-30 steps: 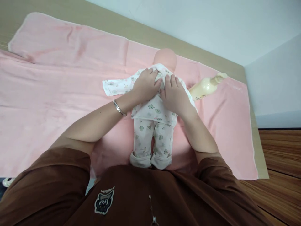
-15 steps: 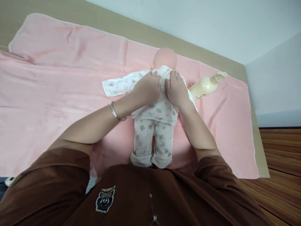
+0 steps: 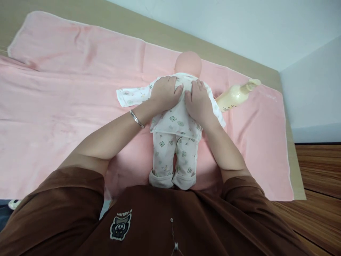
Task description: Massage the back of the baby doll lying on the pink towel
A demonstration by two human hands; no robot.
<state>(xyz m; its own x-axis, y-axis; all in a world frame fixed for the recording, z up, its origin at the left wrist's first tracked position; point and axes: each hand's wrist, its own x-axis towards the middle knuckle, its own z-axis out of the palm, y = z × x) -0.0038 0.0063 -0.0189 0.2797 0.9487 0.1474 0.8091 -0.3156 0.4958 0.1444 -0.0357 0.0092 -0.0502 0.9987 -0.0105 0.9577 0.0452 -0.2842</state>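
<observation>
A baby doll (image 3: 188, 64) lies on a pink blanket (image 3: 87, 81), its bald head pointing away from me and no facial features showing. It is dressed in a white printed top (image 3: 176, 121) and matching pants (image 3: 163, 153) with turned-up cuffs. My left hand (image 3: 165, 93) rests flat on the upper left of the top, its fingers stretched toward the collar and its thumb apart. On the upper right, my right hand (image 3: 199, 101) lies flat in the same way, thumb spread inward. The top's left sleeve (image 3: 130, 96) stretches out sideways, looking flat.
A cream pump bottle (image 3: 234, 96) lies tilted on the blanket, close to the right sleeve. Beyond the blanket runs the bare tabletop edge (image 3: 266, 73) along a white wall (image 3: 226, 32). Wooden flooring (image 3: 319, 177) shows at the right.
The bunched collar fabric is now smoothed flat. My left hand has gone from curled fingers at the collar to lying spread on the top; my right hand has barely shifted.
</observation>
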